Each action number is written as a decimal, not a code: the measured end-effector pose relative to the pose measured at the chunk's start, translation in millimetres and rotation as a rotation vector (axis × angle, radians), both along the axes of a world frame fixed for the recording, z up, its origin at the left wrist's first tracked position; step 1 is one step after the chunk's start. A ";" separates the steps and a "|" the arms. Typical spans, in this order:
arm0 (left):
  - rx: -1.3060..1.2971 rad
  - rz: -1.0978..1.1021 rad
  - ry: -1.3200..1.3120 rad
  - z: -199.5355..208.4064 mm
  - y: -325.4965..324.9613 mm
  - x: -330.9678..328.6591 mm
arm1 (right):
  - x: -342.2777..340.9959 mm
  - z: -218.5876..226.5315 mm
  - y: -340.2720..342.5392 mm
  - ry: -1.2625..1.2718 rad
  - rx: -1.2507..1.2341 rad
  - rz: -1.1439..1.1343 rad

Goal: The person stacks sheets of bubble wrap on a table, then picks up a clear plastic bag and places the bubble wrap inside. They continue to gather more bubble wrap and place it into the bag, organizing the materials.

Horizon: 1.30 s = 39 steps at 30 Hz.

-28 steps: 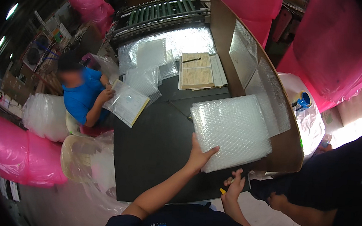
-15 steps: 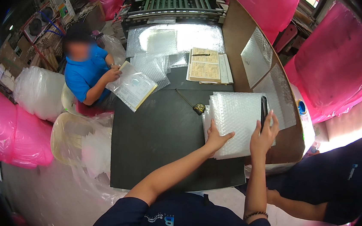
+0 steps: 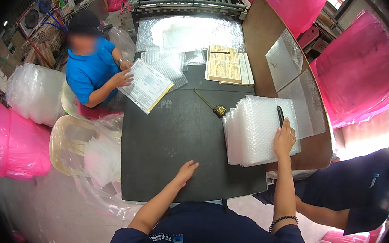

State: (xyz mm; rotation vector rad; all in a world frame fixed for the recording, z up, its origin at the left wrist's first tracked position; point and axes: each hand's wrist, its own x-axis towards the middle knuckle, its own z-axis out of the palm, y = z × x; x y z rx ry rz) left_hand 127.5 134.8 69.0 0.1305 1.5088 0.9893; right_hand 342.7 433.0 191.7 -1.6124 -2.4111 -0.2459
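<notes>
A thick stack of clear bubble-wrap sheets (image 3: 261, 127) lies on the right of the dark table. My right hand (image 3: 285, 139) rests over its right side, fingers closed on a slim black pen-shaped tool (image 3: 280, 115) that points away from me. Whether it is a marker or a cutter I cannot make out. My left hand (image 3: 187, 172) hovers over the near part of the table, left of the stack, its fingers stretched and holding nothing. A yellow-and-black tape measure (image 3: 219, 110), its blade partly pulled out, sits against the stack's far left corner.
A seated person in blue (image 3: 90, 68) holds papers in a clear sleeve (image 3: 149, 87) over the table's left edge. Beyond lie a clipboard with forms (image 3: 224, 71) and loose bubble-wrap sheets (image 3: 164, 65). A brown board (image 3: 275, 50) borders the right side; another person (image 3: 350, 186) stands close at right.
My left hand has let go of the bubble-wrap stack and moved left and nearer to me. My right hand stays at the stack with the black tool. The seated person's papers shifted slightly.
</notes>
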 end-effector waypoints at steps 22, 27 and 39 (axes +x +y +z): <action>0.114 -0.310 1.498 -112.7 47.1 -178.4 | -271.9 13.0 -126.3 0.267 -0.368 0.773; -0.055 -0.302 1.322 -109.9 49.6 -172.8 | -384.2 -141.2 -18.3 0.520 -0.352 0.574; -0.168 -0.407 1.211 -121.3 55.9 -186.7 | -420.7 -284.0 205.7 -0.033 -0.036 0.145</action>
